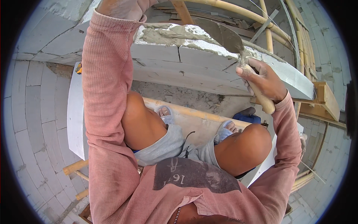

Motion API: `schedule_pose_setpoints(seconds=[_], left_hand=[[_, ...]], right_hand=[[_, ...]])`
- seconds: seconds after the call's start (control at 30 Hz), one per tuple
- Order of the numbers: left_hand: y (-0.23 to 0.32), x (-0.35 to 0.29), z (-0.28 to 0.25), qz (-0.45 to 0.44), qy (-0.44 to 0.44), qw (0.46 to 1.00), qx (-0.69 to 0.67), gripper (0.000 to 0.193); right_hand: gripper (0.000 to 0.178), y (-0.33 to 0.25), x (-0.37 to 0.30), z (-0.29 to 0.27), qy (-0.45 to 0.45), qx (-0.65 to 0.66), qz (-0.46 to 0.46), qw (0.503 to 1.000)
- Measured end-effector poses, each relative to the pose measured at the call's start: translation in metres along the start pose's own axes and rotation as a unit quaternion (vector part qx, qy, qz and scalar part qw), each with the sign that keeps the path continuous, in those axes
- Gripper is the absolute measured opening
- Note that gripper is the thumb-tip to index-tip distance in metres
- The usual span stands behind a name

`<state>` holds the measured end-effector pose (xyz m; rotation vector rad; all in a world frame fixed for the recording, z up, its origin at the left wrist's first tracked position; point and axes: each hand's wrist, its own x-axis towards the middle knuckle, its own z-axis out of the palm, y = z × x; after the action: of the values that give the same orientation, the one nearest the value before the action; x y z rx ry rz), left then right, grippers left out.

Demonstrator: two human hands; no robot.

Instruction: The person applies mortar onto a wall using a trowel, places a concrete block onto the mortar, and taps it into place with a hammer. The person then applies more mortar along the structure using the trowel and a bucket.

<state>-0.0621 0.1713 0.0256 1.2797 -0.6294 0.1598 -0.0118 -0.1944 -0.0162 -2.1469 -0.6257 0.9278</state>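
My right hand (pixel 265 79) grips a pointed trowel (pixel 227 37) by its pale wooden handle. The grey blade reaches up and left over the top of a block wall (pixel 212 59), close to the white block surface. Wet grey mortar (pixel 164 34) lies in an uneven strip along that top, thickest toward the left. My left hand (pixel 125 8) is at the upper edge of the picture, beside the left end of the mortar strip. Its fingers run out of view, so what they hold or touch is hidden.
Bamboo poles (pixel 246 15) and planks stand beyond the wall. A wooden box-like frame (pixel 322 102) sits at its right end. White blocks (pixel 76 115) flank my legs, one bearing a yellow tape measure (pixel 78 68). A bamboo pole (pixel 194 111) crosses near my feet, beside a dark blue bag (pixel 247 116).
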Motion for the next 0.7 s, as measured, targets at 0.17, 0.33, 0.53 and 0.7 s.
schedule_pose_setpoints(seconds=[0.17, 0.33, 0.53, 0.7], left_hand=[[-0.004, 0.011, 0.007, 0.011, -0.017, 1.000, -0.010, 0.068], [0.001, 0.010, 0.013, -0.074, 0.073, 0.994, -0.025, 0.065], [-0.008, 0.004, 0.010, -0.002, 0.000, 1.000, 0.025, 0.067], [-0.010, 0.003, 0.002, 0.024, -0.004, 0.999, 0.026, 0.071]], right_hand=[[0.044, -0.032, 0.050, 0.034, 0.093, -0.307, -0.220, 0.921], [0.044, -0.069, 0.101, 0.087, 0.010, -0.323, -0.174, 0.930], [0.038, -0.089, 0.099, 0.088, 0.002, -0.436, -0.215, 0.874], [0.023, -0.066, 0.062, 0.032, 0.059, -0.566, -0.161, 0.806]])
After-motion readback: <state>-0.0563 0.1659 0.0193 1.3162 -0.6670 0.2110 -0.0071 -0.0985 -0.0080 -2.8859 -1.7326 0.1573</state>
